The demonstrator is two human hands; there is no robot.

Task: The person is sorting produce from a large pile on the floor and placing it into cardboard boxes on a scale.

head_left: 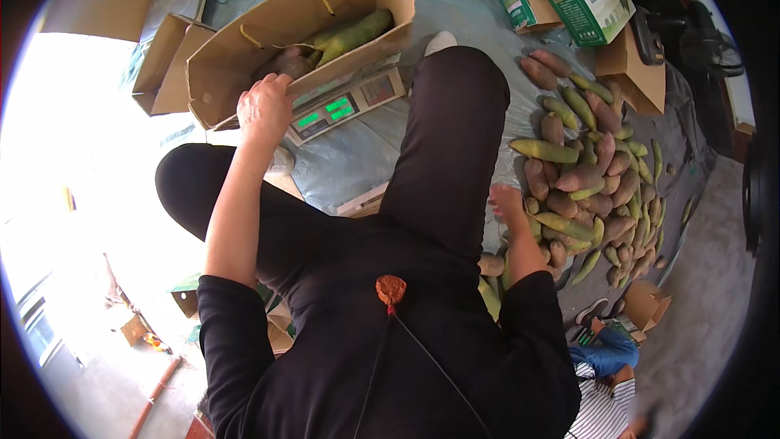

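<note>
My left hand (265,107) grips the near wall of a long open cardboard carton (208,73), its fingers curled over the rim. Inside lie a few long roots: a green one (357,37) at the right end and brownish ones partly hidden by the near wall. Under the carton is a scale (345,107) with lit green displays. Beyond my right knee, my right hand (505,202) hangs low at the left edge of a heap of green and reddish-brown radish-like roots (578,175). Its fingers are small and smeared, so I cannot make out whether they hold anything.
Green-and-white cartons (589,0) stand at the back right, beside a plain cardboard box (634,73) and a black fan (708,45). Another open box (166,65) sits left of the carton. At the lower right, a person in a striped top (605,402) is near an open box.
</note>
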